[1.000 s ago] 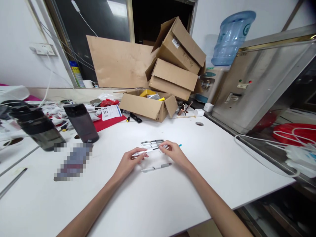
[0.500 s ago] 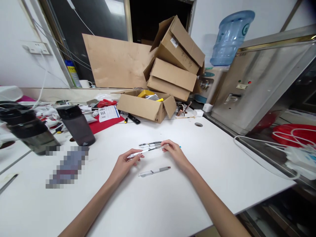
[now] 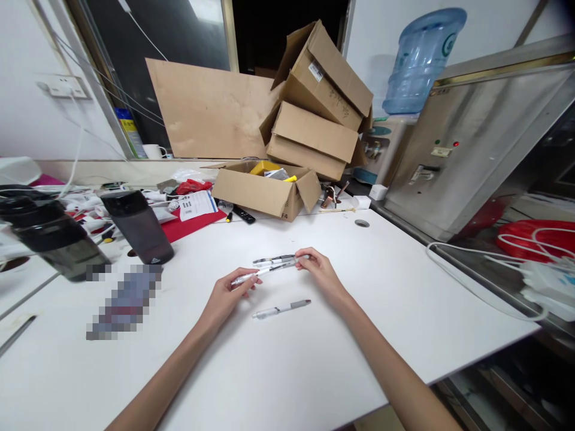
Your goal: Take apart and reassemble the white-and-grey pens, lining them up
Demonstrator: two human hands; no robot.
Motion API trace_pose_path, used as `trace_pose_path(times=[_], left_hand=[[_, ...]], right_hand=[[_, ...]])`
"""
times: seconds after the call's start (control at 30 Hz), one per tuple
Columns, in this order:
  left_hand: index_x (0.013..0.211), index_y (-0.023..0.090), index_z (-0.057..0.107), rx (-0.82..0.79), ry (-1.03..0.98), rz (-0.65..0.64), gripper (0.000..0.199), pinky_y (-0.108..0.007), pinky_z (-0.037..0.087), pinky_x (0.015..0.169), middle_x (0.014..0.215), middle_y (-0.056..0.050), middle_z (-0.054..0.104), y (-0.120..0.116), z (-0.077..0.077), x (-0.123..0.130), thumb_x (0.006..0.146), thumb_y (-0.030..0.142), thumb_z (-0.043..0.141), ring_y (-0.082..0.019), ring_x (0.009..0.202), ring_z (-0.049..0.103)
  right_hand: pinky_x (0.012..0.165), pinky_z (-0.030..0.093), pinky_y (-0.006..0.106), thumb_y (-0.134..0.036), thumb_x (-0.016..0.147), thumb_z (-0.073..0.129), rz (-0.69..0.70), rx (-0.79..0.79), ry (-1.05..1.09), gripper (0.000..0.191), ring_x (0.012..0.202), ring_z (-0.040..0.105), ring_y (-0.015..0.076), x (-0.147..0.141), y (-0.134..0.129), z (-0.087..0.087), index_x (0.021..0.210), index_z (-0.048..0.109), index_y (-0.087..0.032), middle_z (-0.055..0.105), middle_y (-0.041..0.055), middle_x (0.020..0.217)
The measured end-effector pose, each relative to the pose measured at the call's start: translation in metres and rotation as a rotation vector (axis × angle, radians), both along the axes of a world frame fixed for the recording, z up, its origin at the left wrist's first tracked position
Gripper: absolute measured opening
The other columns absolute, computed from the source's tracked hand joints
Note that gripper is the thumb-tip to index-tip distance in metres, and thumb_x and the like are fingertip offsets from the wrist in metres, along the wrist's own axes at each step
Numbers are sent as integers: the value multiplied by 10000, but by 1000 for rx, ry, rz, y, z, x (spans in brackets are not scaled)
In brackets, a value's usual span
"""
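Note:
A white and grey pen (image 3: 277, 266) spans the gap between my two hands, slightly above the table. My left hand (image 3: 231, 291) pinches its left end between thumb and fingers. At its grey right end, my right hand (image 3: 320, 270) has thumb and fingertips closed on it. Just behind lies another pen (image 3: 269, 261) with dark markings, partly overlapped by the held one. Nearer to me, between my forearms, a white pen with a grey grip (image 3: 282, 309) rests on the white table (image 3: 278, 371).
Two dark bottles (image 3: 139, 227) (image 3: 54, 239) stand at the left, near a pixelated item (image 3: 128, 302). An open cardboard box (image 3: 256, 190) sits at the back, with more boxes (image 3: 312, 134) stacked behind. White cables (image 3: 476, 287) run along the right edge beside a metal cabinet (image 3: 476, 143).
My right fingers have shifted slightly on the pen, and its grey end now shows at them. A small blue spot beside my right hand is no longer visible. My left hand keeps its grip.

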State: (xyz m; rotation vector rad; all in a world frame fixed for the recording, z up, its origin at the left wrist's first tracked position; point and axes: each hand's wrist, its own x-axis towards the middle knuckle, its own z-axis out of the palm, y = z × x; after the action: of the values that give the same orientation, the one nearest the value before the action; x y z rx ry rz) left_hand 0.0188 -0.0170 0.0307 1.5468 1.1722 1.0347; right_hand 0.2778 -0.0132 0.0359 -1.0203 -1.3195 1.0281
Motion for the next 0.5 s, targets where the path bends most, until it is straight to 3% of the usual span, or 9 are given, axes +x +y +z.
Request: trace_pose_path(times=[0.5], left_hand=[[1089,202,746,6,4,-24,439,-302,528,719,978,-88,776,0,-2,2,836,558,704,-245,875,687]], right_hand=[[876,524,329,-379,866,674,53,42,-37,192,863,678,183,-2,-2,-1,968,703,-219,707,35,956]])
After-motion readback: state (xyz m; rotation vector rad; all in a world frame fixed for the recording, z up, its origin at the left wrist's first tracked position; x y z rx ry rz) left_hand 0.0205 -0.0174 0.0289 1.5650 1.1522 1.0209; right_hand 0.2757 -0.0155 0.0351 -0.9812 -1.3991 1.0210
